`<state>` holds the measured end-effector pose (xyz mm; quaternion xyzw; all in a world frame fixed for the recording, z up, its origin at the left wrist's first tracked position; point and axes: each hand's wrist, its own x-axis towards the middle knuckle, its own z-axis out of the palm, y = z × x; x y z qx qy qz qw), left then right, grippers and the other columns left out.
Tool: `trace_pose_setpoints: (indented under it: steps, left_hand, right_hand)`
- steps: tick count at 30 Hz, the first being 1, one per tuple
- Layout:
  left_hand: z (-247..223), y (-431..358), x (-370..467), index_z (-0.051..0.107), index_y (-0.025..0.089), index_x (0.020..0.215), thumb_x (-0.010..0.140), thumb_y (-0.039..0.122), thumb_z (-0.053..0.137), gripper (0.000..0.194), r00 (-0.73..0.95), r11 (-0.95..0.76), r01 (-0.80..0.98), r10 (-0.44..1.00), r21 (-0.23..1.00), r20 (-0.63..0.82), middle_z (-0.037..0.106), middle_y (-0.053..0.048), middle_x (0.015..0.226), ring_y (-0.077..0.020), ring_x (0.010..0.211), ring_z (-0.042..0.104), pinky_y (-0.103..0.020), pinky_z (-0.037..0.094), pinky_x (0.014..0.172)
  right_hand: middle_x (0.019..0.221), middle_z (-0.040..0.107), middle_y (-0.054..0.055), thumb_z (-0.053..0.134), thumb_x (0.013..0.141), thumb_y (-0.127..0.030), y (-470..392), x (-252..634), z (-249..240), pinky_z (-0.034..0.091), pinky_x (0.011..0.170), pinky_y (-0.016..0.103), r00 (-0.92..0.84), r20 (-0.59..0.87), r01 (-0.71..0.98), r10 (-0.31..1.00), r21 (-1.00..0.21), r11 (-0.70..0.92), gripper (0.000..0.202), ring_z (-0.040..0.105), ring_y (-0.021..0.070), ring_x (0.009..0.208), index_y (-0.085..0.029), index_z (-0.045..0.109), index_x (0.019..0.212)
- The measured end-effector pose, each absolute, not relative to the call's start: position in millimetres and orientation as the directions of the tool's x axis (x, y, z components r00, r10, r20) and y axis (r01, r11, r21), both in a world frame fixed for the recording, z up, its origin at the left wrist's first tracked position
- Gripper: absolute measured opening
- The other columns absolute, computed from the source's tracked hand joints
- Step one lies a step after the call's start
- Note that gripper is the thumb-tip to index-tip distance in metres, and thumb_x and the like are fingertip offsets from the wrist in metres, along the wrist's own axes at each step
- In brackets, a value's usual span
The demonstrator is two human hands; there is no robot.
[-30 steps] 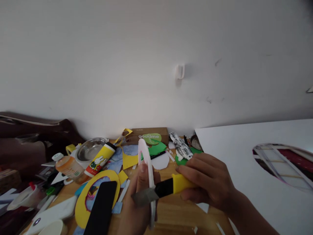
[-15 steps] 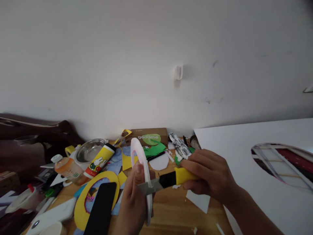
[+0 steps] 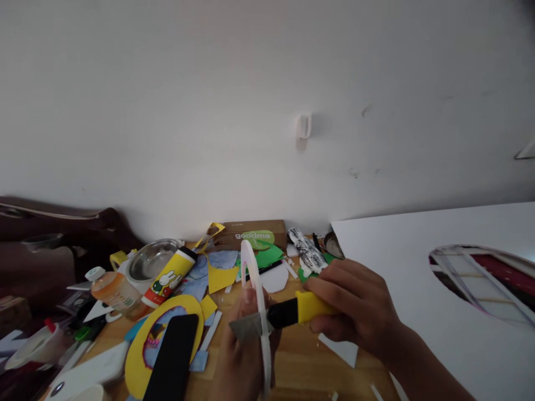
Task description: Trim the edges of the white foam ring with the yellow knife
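Observation:
Seen nearly edge-on, a white curved foam-board piece point(image 3: 260, 301) stands upright in the middle of the view. My left hand point(image 3: 241, 351) is closed around its lower part, the thumb near the top of the grip. My right hand point(image 3: 351, 303) grips the yellow handle of a utility knife point(image 3: 311, 307). The knife's broad metal blade lies across the board's edge, its tip showing on the left side, close above my left fingers. How deep the blade sits in the board I cannot tell.
A wooden table point(image 3: 309, 362) carries a black phone point(image 3: 173, 356) on a yellow ring point(image 3: 134, 362), an orange bottle point(image 3: 115, 289), a metal bowl point(image 3: 154, 262), a yellow rabbit-print tube point(image 3: 171, 277), paper scraps and a brown box point(image 3: 267, 231). A big white board point(image 3: 401, 250) with an oval hole stands right.
The foam-board piece and my left hand have shifted slightly right and turned more edge-on. The knife blade now reaches further past the board's left side. My right hand has barely moved.

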<state>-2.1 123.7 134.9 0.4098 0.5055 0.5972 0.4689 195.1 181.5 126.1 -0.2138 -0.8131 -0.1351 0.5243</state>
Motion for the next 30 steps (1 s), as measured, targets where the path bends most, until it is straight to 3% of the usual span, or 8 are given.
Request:
trace_pose_setpoints:
  steps: [7,11,16,20,23,30]
  left_hand:
    - [131.4,123.8,-0.4,0.063,0.022,0.071,0.083,0.057,0.069,0.037,-0.227,0.010,-0.165,0.973,0.986,-0.048,0.054,0.000,0.057,-0.0156,0.053,0.049,-0.026,0.044,0.049]
    - [130.5,121.3,2.3,0.062,0.023,0.071,0.082,0.058,0.070,0.037,-0.218,0.025,-0.190,0.974,0.981,-0.067,0.054,-0.001,0.058,-0.0154,0.055,0.047,-0.025,0.040,0.048]
    - [133.7,119.0,4.9,0.056,0.023,0.069,0.084,0.073,0.057,0.052,-0.166,0.058,-0.244,0.981,0.968,-0.101,0.043,0.003,0.055,-0.0118,0.050,0.036,-0.024,0.031,0.045]
    - [132.0,118.0,7.7,0.060,0.024,0.069,0.080,0.068,0.067,0.046,-0.133,0.112,-0.256,0.980,0.960,-0.149,0.045,0.002,0.055,-0.0138,0.049,0.042,-0.025,0.035,0.045]
    - [128.4,118.8,8.0,0.066,0.024,0.078,0.080,0.066,0.068,0.042,-0.146,0.083,-0.221,0.982,0.972,-0.117,0.050,0.000,0.055,-0.0161,0.051,0.047,-0.026,0.039,0.045]
    - [125.9,122.8,5.7,0.066,0.022,0.081,0.082,0.070,0.063,0.048,-0.144,0.012,-0.178,0.989,0.984,-0.039,0.046,0.003,0.052,-0.0125,0.049,0.038,-0.024,0.033,0.046]
  right_hand:
    - [0.075,0.063,0.006,0.046,0.103,-0.051,185.4,200.2,126.3,0.042,0.062,0.030,-0.363,0.902,0.511,0.235,-0.018,0.859,0.039,0.055,0.0163,0.068,-0.016,0.062,0.099]
    - [0.074,0.062,0.006,0.045,0.103,-0.052,184.4,199.5,127.1,0.042,0.062,0.031,-0.357,0.903,0.507,0.240,-0.028,0.861,0.040,0.054,0.0162,0.067,-0.016,0.062,0.100]
    - [0.076,0.063,0.006,0.044,0.104,-0.052,187.8,200.0,125.6,0.042,0.062,0.031,-0.343,0.910,0.506,0.233,-0.030,0.862,0.040,0.055,0.0159,0.067,-0.016,0.062,0.099]
    - [0.076,0.063,0.006,0.044,0.104,-0.052,187.5,199.0,125.0,0.042,0.063,0.031,-0.330,0.912,0.496,0.242,-0.050,0.867,0.040,0.055,0.0165,0.069,-0.016,0.062,0.099]
    - [0.076,0.062,0.006,0.044,0.104,-0.051,186.5,200.5,126.1,0.041,0.062,0.031,-0.336,0.911,0.490,0.238,-0.047,0.871,0.040,0.054,0.0162,0.068,-0.016,0.062,0.099]
    - [0.076,0.061,0.004,0.045,0.103,-0.053,189.5,209.0,127.3,0.039,0.062,0.031,-0.355,0.894,0.485,0.275,-0.075,0.871,0.040,0.053,0.0158,0.068,-0.016,0.063,0.101]
